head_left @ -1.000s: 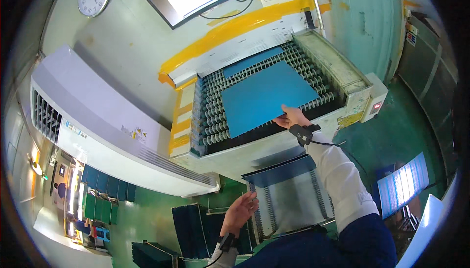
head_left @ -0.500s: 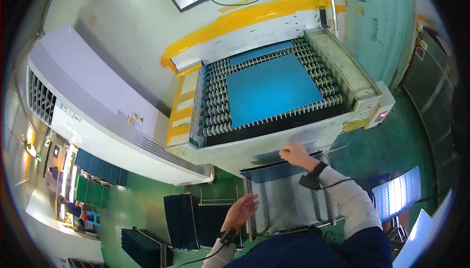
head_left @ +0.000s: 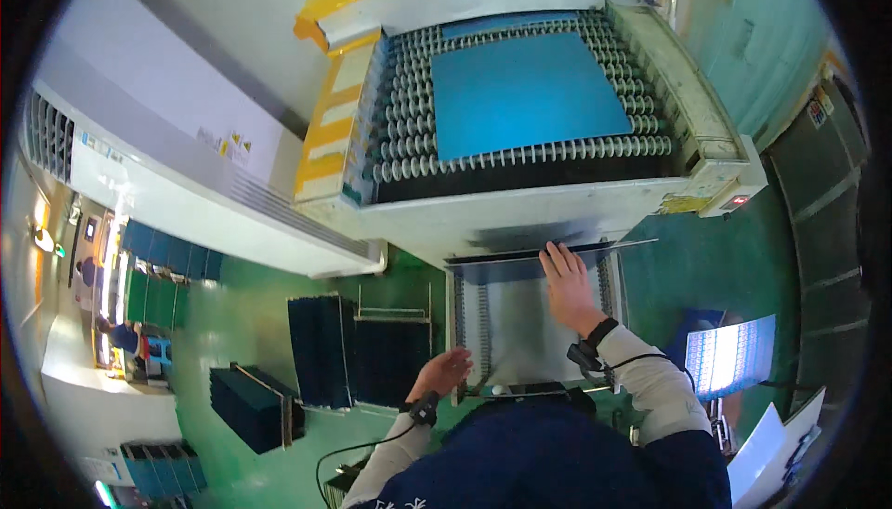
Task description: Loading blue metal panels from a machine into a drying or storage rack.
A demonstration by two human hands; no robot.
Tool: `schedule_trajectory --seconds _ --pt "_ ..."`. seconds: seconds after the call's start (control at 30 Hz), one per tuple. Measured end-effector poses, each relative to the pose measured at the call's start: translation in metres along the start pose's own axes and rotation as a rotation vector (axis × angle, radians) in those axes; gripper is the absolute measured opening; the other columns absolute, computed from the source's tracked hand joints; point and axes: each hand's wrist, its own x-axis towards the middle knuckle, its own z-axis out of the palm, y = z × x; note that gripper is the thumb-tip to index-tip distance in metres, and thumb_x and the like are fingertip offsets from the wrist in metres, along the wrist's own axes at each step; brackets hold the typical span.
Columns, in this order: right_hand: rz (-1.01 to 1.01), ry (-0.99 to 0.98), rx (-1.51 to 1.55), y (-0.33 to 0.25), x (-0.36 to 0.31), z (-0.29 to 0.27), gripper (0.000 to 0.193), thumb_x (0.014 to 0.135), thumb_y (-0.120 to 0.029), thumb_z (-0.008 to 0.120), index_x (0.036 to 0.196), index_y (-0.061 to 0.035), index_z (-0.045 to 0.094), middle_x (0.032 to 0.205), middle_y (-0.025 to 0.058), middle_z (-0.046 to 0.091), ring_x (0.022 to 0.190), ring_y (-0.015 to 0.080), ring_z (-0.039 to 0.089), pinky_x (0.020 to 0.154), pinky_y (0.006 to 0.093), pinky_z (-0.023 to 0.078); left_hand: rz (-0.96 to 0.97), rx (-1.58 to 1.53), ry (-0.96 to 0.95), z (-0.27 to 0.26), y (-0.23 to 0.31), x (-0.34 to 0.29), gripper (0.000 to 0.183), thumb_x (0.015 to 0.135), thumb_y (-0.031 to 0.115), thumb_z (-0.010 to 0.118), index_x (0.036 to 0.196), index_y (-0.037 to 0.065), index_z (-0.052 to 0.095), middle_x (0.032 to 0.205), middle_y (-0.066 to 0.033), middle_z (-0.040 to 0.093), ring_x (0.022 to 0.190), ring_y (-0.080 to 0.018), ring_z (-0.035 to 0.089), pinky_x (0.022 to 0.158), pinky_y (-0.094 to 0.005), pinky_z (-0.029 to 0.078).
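In front of me stands a roller conveyor machine with a flat blue panel lying on its rollers. Below its front edge is a rack with toothed sides, holding dark blue panels upright at its far end. My right hand has its fingers stretched out over the top edge of those panels, seemingly touching them. Beside the rack's near left corner, my left hand hangs with loosely bent fingers and nothing visible in it. Both wrists wear dark devices with cables.
Racks of dark panels stand on the green floor at left, another stack nearer. A long white cabinet-like unit runs along the left. At right are a bright lit panel and white boards. Other people are far left.
The view has tilted downward. My right hand has gone from closed fingers above the rack to outstretched fingers on the panels' top edge. My left hand stays near the rack's left side.
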Motion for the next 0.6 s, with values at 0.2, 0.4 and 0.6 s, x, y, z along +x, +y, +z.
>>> schedule_trajectory --seconds 0.2,0.4,0.6 --pt "-0.017 0.033 0.087 0.001 0.018 0.006 0.029 0.073 -0.005 0.057 0.102 -0.0008 0.056 0.108 0.0135 0.051 0.102 0.0311 0.050 0.088 0.0440 0.039 -0.015 -0.011 0.056 0.001 -0.004 -0.003 0.034 0.092 0.025 0.049 0.119 0.004 0.050 0.119 -0.0115 0.055 0.104 -0.0278 0.054 0.090 -0.0395 0.044" --pt "0.010 -0.042 0.098 0.012 0.034 0.029 0.013 0.071 -0.007 0.059 0.083 -0.0046 0.054 0.085 0.0128 0.058 0.084 0.0308 0.056 0.072 0.0417 0.043 -0.005 -0.089 0.064 0.001 -0.005 -0.005 0.028 0.093 0.020 0.048 0.114 0.003 0.053 0.114 -0.0124 0.057 0.100 -0.0281 0.056 0.088 -0.0386 0.045" --pt "-0.031 -0.156 -0.002 0.025 0.046 0.055 0.006 0.069 -0.008 0.058 0.074 -0.0075 0.055 0.070 0.0113 0.060 0.072 0.0315 0.059 0.064 0.0435 0.044 0.027 -0.072 0.088 0.001 -0.007 -0.010 0.031 0.092 0.023 0.048 0.116 0.003 0.053 0.117 -0.0108 0.056 0.103 -0.0272 0.055 0.090 -0.0391 0.045"
